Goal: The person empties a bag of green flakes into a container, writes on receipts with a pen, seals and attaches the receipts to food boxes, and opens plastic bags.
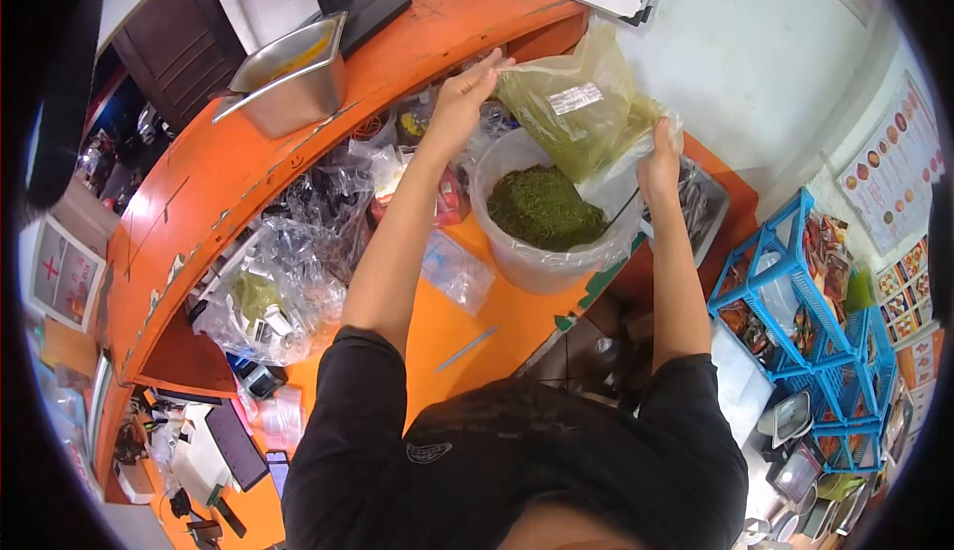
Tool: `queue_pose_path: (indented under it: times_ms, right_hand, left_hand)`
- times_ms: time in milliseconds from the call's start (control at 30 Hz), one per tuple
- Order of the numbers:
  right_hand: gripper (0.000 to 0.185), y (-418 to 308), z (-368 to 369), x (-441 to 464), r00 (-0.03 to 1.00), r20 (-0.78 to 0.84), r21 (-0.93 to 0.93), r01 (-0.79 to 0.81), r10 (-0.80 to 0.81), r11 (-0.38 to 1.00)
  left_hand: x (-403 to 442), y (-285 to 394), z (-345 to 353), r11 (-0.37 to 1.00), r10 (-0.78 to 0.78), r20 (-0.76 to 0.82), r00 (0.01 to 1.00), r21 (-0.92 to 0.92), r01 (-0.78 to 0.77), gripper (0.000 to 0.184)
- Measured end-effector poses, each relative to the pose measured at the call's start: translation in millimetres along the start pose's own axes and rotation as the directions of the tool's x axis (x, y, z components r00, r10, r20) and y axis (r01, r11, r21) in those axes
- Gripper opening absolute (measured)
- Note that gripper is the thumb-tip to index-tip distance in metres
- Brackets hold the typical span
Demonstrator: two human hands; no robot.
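Between my two hands hangs a yellowish-green plastic bag with a white printed label, tilted over a translucent bucket. My left hand pinches the bag's upper left edge. On the other side my right hand grips the bag near its right end, above the bucket's rim. Inside the bucket, which has a clear plastic liner, lies a heap of dark green, crumbly leafy stuff. A thin dark handle or stick rests against the bucket's right inner side. How much the bag holds I cannot make out.
A curved orange counter bears a steel food pan and a fan. Clear plastic bags crowd the desk at left, with a thin blue strip nearby. Blue stacked baskets with packets stand right.
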State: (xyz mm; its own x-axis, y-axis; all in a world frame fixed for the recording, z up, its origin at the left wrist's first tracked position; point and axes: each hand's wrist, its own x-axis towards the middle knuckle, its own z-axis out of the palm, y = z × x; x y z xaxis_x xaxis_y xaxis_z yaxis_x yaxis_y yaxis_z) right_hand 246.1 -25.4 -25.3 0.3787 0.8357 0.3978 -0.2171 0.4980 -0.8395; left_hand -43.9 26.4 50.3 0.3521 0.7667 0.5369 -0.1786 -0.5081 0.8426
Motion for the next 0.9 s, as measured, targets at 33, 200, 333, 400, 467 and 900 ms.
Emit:
queue_pose_path:
  times_ms: [33,200,333,400,467,900]
  right_hand:
    - [0.045,0.1,0.7,4.5,1.0,-0.002,0.025,-0.001,0.001,1.0]
    - [0.047,-3.8,4.3,-3.0,1.0,0.002,0.08,-0.008,0.008,0.997]
    - [0.047,-4.1,4.3,-2.3,0.998,0.035,0.06,0.051,-0.053,0.997]
    - [0.047,-4.8,4.0,-6.9,1.0,-0.002,0.007,0.005,-0.005,1.0]
    - [0.045,-7.5,10.2,1.1,1.0,-0.016,-0.033,0.013,-0.014,0.999]
    - [0.033,-15.4,27.6,-9.9,0.997,-0.063,0.266,-0.018,0.036,0.964]
  left_hand:
    - [2.5,1.5,1.4,0.995,0.051,-0.018,0.999,0.089,-0.05,0.034]
    - [-7.5,-2.1,6.1,0.948,0.138,-0.05,0.989,0.295,-0.117,0.033]
    - [-9.5,5.2,10.6,0.971,0.173,-0.135,0.976,0.19,-0.146,0.034]
    - [-21.5,-1.0,15.2,0.965,0.155,-0.179,0.972,0.238,-0.11,0.033]
    - [-11.1,-13.0,6.6,0.98,0.103,-0.178,0.979,0.188,-0.069,0.033]
    - [4.4,7.1,-11.8,0.858,0.207,-0.066,0.976,0.492,-0.148,0.009]
